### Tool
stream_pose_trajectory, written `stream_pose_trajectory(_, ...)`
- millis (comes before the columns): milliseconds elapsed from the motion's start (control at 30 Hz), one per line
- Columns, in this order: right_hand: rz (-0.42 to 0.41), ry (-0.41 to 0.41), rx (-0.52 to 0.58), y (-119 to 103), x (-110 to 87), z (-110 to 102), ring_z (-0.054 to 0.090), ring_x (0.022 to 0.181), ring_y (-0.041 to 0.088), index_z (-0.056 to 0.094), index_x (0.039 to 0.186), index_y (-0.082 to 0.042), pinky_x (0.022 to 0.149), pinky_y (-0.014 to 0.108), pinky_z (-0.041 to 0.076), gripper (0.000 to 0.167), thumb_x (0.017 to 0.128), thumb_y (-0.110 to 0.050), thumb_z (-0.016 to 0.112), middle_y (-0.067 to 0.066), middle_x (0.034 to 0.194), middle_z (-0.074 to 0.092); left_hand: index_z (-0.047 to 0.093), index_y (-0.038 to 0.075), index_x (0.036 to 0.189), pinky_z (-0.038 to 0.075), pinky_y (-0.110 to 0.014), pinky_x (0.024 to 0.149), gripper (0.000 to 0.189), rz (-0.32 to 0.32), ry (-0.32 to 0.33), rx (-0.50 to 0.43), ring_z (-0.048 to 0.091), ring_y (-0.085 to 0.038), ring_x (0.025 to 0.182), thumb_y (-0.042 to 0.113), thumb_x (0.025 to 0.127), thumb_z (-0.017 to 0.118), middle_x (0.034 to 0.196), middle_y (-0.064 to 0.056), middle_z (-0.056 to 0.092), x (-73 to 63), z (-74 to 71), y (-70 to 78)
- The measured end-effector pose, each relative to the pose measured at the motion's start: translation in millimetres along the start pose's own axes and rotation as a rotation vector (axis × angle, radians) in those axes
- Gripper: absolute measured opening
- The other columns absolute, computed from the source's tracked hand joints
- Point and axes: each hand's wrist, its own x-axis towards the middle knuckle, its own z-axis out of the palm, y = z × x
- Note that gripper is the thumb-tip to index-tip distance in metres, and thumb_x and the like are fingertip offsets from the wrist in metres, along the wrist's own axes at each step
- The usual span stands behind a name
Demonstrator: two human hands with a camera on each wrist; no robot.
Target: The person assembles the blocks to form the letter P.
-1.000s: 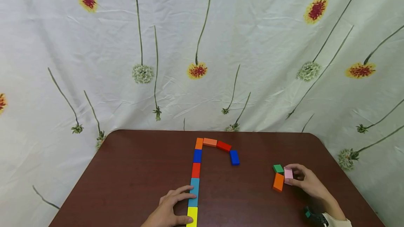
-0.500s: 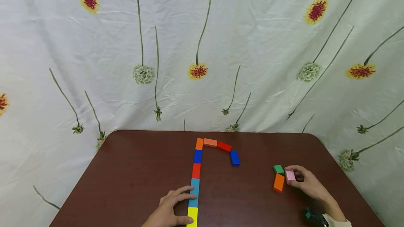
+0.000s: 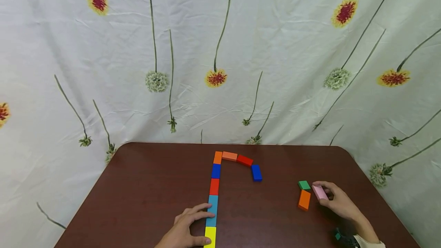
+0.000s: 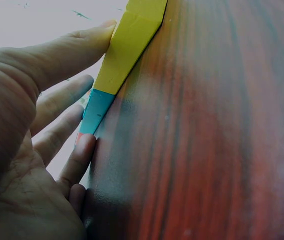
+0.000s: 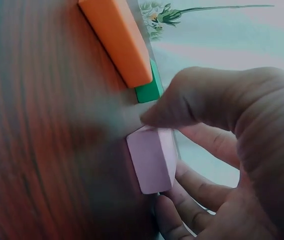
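In the head view my right hand (image 3: pixel 339 202) holds a pink block (image 3: pixel 320 192) between thumb and fingers. The right wrist view has the pink block (image 5: pixel 152 161) low over the wood, with the thumb at its upper end. Beside it lie a green block (image 3: pixel 304 185) and an orange block (image 3: pixel 304 200). My left hand (image 3: pixel 186 225) rests by a straight row of blocks. Its extended fingers touch a light blue block (image 3: pixel 211 210), and its thumb lies on the edge of a yellow block (image 3: pixel 210 236).
Beyond the light blue block the row runs on through a red block (image 3: pixel 214 186), a blue block (image 3: pixel 216 171) and an orange one. There it bends right through a salmon block (image 3: pixel 229 156) and a red one to another blue block (image 3: pixel 256 173). A flowered cloth (image 3: pixel 193 49) hangs behind the table (image 3: pixel 155 186).
The pink block has shifted slightly right, away from the green and orange blocks, and has turned in my right hand's grasp. My left hand stays at the row.
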Motion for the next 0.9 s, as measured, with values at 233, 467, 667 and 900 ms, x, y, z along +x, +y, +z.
stream_pose_trajectory(233,0.016,0.062,-0.076,3.8,0.0,2.0,0.059,0.084,0.018,0.063,0.128,-0.004,0.062,0.028,0.045,0.049,0.083,-0.010,0.081,0.024,0.122,0.061,0.066,0.031,0.131,0.028,-0.057,0.087,0.048,-0.003,-0.003,-0.007,0.042,-0.025,0.122,0.042,0.085,0.078,0.149,-0.003,0.051,-0.1,0.3,0.3)
stream_pose_trajectory(467,0.039,0.093,-0.088,2.7,0.4,-0.8,0.056,0.078,0.013,0.064,0.127,-0.004,0.061,0.027,0.044,0.046,0.083,-0.002,0.076,0.020,0.112,0.065,0.066,0.030,0.131,0.027,-0.058,0.087,0.049,-0.001,-0.007,-0.013,0.042,-0.025,0.122,0.041,0.085,0.078,0.150,-0.003,0.050,-0.1,0.1,0.5)
stream_pose_trajectory(667,-0.004,0.165,-0.091,-7.2,3.8,-4.7,0.050,0.073,0.008,0.066,0.125,-0.007,0.060,0.025,0.041,0.042,0.085,-0.002,0.075,0.014,0.109,0.066,0.066,0.030,0.131,0.027,-0.060,0.088,0.050,0.002,-0.007,-0.015,0.041,-0.027,0.123,0.041,0.084,0.079,0.150,-0.002,0.050,-0.1,0.2,-0.2)
stream_pose_trajectory(900,-0.110,0.189,-0.063,-26.1,13.3,0.2,0.052,0.076,0.003,0.067,0.125,-0.008,0.062,0.024,0.044,0.042,0.084,0.000,0.075,0.015,0.114,0.066,0.066,0.029,0.131,0.025,-0.062,0.089,0.051,0.008,-0.010,-0.015,0.041,-0.027,0.123,0.041,0.084,0.079,0.151,-0.002,0.049,0.1,0.5,-0.9)
